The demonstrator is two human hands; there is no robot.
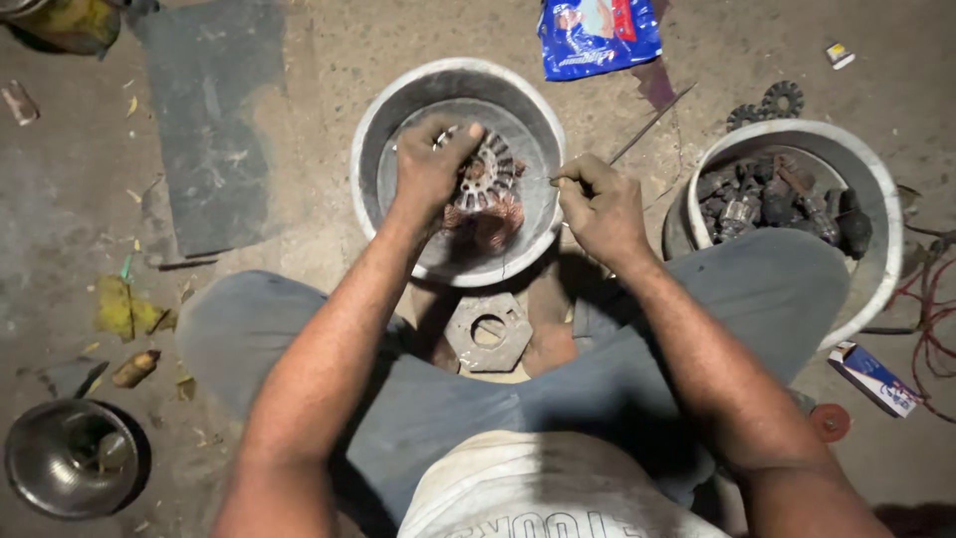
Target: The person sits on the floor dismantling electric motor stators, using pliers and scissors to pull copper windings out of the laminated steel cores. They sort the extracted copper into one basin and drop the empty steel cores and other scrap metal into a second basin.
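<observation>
My left hand [430,164] grips a round slotted metal motor core [488,177] with copper-coloured wire windings [486,227] hanging from its lower side. I hold it over a grey metal bowl [398,110] on the floor between my knees. My right hand [600,206] is closed, pinching a thin wire that runs from the core's right side. A thin metal rod [652,125] lies just beyond that hand.
A hexagonal metal piece [488,331] lies between my feet. A second bowl [871,174] at right holds dark motor parts. A blue packet [597,35], two gears [767,105], red wires [931,319], a small box [876,379] and a steel cup [70,456] lie around.
</observation>
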